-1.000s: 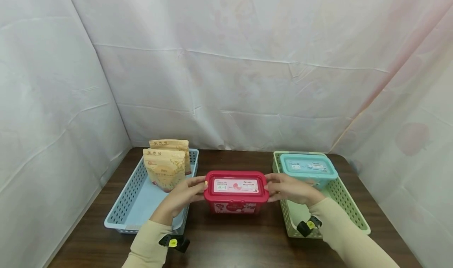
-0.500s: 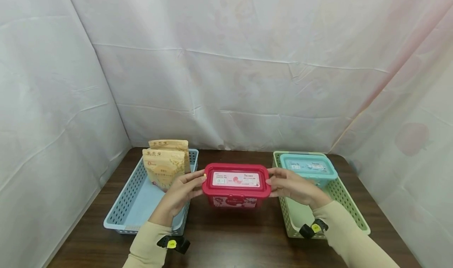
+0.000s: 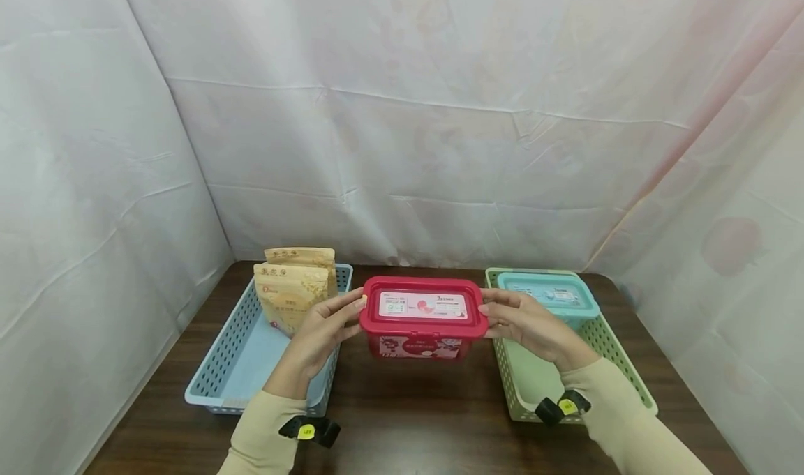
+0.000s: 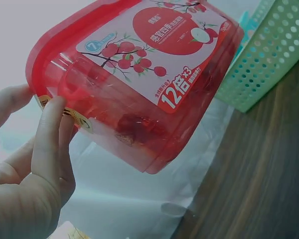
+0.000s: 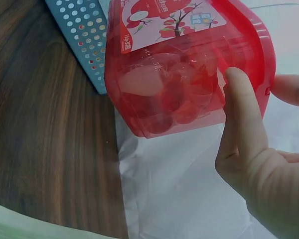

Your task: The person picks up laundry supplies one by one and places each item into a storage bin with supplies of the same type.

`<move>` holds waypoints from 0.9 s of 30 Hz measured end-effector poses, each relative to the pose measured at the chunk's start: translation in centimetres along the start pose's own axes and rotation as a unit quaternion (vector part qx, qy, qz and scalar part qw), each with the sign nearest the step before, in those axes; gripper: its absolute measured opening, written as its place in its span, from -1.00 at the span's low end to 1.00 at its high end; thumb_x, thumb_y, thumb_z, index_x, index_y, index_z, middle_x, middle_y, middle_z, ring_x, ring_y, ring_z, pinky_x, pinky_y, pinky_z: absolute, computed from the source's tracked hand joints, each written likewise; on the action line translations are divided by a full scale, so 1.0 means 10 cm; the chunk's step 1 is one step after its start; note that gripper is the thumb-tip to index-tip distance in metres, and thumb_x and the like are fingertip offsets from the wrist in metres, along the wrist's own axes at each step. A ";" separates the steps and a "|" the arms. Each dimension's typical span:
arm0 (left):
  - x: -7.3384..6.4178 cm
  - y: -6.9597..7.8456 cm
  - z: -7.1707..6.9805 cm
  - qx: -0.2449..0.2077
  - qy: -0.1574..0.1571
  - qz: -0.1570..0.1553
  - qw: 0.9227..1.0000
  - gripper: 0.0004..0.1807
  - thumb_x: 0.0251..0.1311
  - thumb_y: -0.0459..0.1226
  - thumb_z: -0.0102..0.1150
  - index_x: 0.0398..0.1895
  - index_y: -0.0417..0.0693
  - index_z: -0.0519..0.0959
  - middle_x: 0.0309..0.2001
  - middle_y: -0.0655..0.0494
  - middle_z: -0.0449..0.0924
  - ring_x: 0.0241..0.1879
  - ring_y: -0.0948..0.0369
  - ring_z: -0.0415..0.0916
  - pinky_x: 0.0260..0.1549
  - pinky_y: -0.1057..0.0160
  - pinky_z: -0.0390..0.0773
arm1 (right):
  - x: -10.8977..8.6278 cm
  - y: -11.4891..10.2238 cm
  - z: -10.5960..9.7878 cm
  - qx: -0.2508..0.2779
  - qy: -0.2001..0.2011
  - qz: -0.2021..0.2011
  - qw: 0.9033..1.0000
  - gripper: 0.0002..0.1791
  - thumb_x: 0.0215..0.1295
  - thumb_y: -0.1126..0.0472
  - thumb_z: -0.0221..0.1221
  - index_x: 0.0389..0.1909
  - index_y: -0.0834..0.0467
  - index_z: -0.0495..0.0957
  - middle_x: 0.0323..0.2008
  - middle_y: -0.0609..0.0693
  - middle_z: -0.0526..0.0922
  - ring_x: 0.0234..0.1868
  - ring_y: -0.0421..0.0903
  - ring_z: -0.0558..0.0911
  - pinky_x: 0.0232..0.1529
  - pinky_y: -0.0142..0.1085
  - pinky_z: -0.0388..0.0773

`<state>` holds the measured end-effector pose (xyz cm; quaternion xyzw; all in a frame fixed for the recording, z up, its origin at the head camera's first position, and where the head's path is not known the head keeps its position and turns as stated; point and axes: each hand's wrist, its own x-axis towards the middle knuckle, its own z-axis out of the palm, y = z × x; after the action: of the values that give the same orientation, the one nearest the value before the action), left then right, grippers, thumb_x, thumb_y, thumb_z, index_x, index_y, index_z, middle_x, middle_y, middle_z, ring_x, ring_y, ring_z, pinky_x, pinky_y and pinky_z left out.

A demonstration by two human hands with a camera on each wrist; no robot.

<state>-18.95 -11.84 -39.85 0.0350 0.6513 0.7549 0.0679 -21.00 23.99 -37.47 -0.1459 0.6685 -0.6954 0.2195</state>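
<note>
A red lidded plastic tub (image 3: 422, 346) with a white label on its lid is held up between both hands, in the middle of the head view. My left hand (image 3: 320, 335) grips its left end, thumb at the lid's edge and fingers under the rim. At the right end my right hand (image 3: 534, 325) grips it the same way. Both wrist views show the tub's see-through end walls; in the right wrist view rounded pods (image 5: 172, 94) show inside. In the left wrist view the front label (image 4: 164, 40) bears red fruit on branches.
On the left, a blue perforated basket (image 3: 216, 363) holds two yellow pouches (image 3: 292, 297) standing upright. A green perforated basket (image 3: 618, 349) on the right holds a turquoise lidded tub (image 3: 565, 293). Both stand on a dark wooden table (image 3: 414, 433) before a white cloth backdrop (image 3: 402, 126).
Both hands have raised the red tub from low over the table, and it has come nearer to the head camera. The baskets, pouches and turquoise tub have stayed put.
</note>
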 end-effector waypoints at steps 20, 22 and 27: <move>0.01 -0.01 0.25 -0.019 -0.019 0.021 0.999 -0.47 0.36 -0.20 0.27 0.33 -0.22 0.48 0.22 -0.13 0.55 0.03 0.10 0.59 -0.01 0.15 0.63 | -0.16 -0.04 -0.18 -0.018 0.013 -0.013 1.000 -0.35 0.51 0.28 0.07 0.45 0.49 0.08 0.12 0.15 0.56 -0.04 -0.03 0.68 0.03 -0.14 0.63; 0.01 -0.03 0.30 -0.021 -0.020 0.016 0.999 -0.48 0.36 -0.20 0.26 0.33 -0.21 0.49 0.20 -0.11 0.56 0.03 0.11 0.59 0.01 0.13 0.62 | -0.20 -0.03 -0.22 -0.018 0.010 -0.019 1.000 -0.37 0.51 0.29 0.06 0.43 0.51 0.10 0.11 0.13 0.57 -0.03 -0.04 0.68 0.03 -0.14 0.63; 0.04 -0.08 0.43 -0.029 -0.023 0.013 0.999 -0.47 0.34 -0.18 0.29 0.31 -0.20 0.50 0.19 -0.10 0.57 0.03 0.11 0.59 0.02 0.10 0.62 | -0.30 0.01 -0.33 -0.016 0.005 -0.032 0.999 -0.40 0.52 0.32 0.04 0.42 0.53 0.11 0.11 0.10 0.59 0.00 -0.02 0.68 0.05 -0.14 0.62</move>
<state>-18.68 -7.43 -40.04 0.0582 0.6274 0.7730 0.0741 -20.07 28.31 -37.49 -0.1668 0.6759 -0.6918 0.1915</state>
